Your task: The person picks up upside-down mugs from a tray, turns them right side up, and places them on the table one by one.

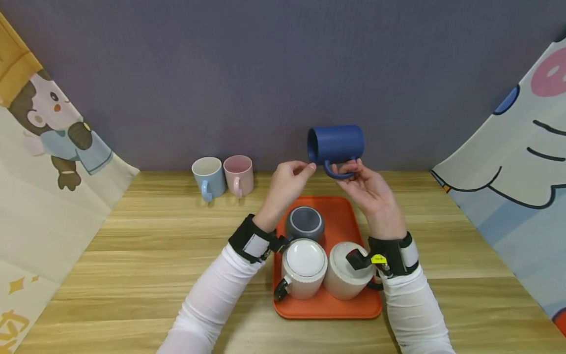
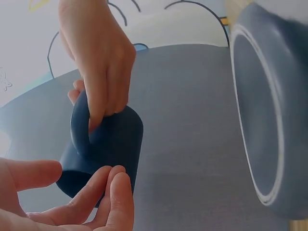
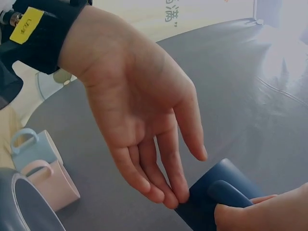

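Observation:
A dark blue mug [image 1: 340,142] is held sideways in the air, its mouth to the left and its handle hanging down. My left hand [image 1: 286,187] pinches the mug's rim; in the left wrist view, that hand's fingers [image 2: 111,192] lie at the mouth. My right hand [image 1: 370,194] holds the mug by the handle and base. The right wrist view shows the right hand's fingers [image 3: 166,178] at the base edge, the thumb less bent. Below, an orange tray [image 1: 327,310] carries an upside-down grey mug [image 1: 305,221] and two upside-down white mugs [image 1: 305,265] [image 1: 347,270].
A light blue mug [image 1: 210,177] and a pink mug [image 1: 239,174] stand upright side by side at the back left of the wooden table [image 1: 155,255]. A grey partition [image 1: 221,83] rises behind. Printed cloths hang at the left [image 1: 57,196] and right [image 1: 522,162].

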A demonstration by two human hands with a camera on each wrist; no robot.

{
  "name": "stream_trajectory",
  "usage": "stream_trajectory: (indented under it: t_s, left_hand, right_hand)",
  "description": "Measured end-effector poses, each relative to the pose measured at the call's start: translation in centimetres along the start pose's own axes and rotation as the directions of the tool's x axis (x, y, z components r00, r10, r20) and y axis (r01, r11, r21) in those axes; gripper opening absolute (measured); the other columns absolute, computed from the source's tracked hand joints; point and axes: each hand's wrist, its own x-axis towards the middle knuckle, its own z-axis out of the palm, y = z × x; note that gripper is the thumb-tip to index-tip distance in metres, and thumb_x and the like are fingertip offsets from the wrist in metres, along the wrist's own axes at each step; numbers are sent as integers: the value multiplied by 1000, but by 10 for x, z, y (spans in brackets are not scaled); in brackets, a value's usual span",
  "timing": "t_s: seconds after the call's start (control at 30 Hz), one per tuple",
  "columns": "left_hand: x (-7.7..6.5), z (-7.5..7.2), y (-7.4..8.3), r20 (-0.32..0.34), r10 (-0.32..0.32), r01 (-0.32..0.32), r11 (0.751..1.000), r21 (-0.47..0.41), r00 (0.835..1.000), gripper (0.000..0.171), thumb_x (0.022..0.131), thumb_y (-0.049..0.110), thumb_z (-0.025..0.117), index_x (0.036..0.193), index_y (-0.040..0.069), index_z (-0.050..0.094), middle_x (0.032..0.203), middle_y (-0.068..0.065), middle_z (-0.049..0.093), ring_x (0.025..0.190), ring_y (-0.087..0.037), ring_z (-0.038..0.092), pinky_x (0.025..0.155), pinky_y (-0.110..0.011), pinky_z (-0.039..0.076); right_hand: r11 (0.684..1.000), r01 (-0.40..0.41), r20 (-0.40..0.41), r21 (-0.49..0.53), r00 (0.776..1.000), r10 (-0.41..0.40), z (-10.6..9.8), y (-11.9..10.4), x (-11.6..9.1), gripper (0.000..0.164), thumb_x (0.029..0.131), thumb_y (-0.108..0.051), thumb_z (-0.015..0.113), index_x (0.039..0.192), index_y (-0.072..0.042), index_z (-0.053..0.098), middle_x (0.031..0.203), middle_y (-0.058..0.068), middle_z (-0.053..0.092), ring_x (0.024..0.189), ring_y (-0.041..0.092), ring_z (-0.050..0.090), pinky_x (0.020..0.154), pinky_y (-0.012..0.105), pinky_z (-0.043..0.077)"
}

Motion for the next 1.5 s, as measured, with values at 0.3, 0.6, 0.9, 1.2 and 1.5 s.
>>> stream_trajectory:
  t_s: [0.3,0.6,0.9,1.2,1.5]
  left_hand:
    - [2,1,6,43,-40,46,991,-125,998,30,95,27,57,98,0,70,86,-8,65,80,-21,61,69,-23,49]
    - [2,5,13,132,-145,187,892,-410,981,29,97,14,54,111,-10,63,104,-21,66,82,-15,64,89,-35,53]
    - [4,8,12,176,-232,287,647,-707,957,30,96,4,52,116,-18,56,93,-13,64,79,-13,63,100,-41,45]
    - [2,9,9,167,-259,285,529,-799,951,13,93,5,58,89,-5,65,79,-5,65,75,-13,63,87,-31,51]
    - [3,9,6,115,-264,247,545,-801,958,10,91,-1,58,93,-9,65,74,-4,66,70,-12,63,74,-24,51]
  right_hand:
    - [1000,14,21,-1,1000,-14,1,9,2,9,99,-11,46,99,-7,38,79,12,45,72,22,48,106,46,37]
    - [998,33,38,-62,999,-31,-2,16,5,11,99,-15,45,100,-6,39,81,12,47,74,22,49,105,44,38]
    - [997,24,73,-72,997,-19,-4,21,7,13,99,-13,46,95,-1,43,82,12,47,75,23,50,108,38,34]
    - [993,8,105,-122,994,4,-8,29,7,17,99,-15,46,94,2,46,82,13,50,80,24,54,116,32,24]
    - [962,23,43,-271,999,-12,-10,33,7,20,98,-17,49,99,3,50,90,13,57,89,22,58,106,31,37]
